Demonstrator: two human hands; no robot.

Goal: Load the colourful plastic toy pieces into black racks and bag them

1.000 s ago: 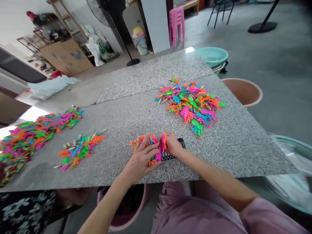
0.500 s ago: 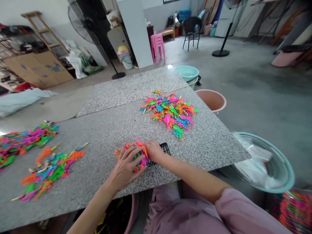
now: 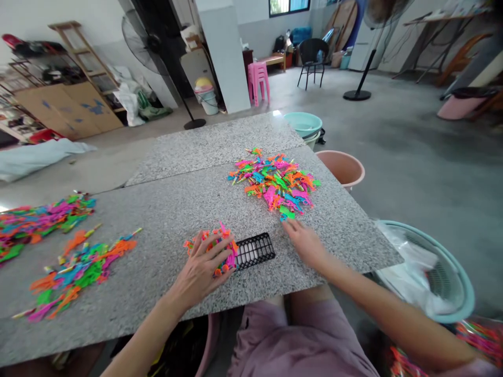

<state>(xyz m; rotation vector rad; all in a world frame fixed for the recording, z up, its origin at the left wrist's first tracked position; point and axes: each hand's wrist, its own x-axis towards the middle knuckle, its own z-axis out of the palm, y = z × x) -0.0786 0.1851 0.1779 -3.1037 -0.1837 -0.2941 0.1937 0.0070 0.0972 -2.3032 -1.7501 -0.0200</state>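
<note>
My left hand (image 3: 204,262) curves over a packed row of bright plastic toy guns (image 3: 226,230), fingers on top and thumb on the near side. The row stands in the left part of a black plastic grid rack (image 3: 255,250). The rack's right part shows bare openings. My right hand (image 3: 305,242) is at the front of a loose pile of toy guns (image 3: 275,180). Its fingertips close on a green and blue toy gun (image 3: 286,212) at the pile's near tip; the lower end is hidden by the fingers.
More toy guns lie in a nearer heap (image 3: 84,272) and a larger heap (image 3: 43,220) on the left. The speckled stone table (image 3: 188,193) ends close to my lap. Beyond its right edge stand a pink tub (image 3: 346,165), blue basin (image 3: 302,123) and green basket (image 3: 458,272).
My right hand has left the row in the rack and moved right to the pile's near tip, uncovering the rack's right part. The left hand stays over the row.
</note>
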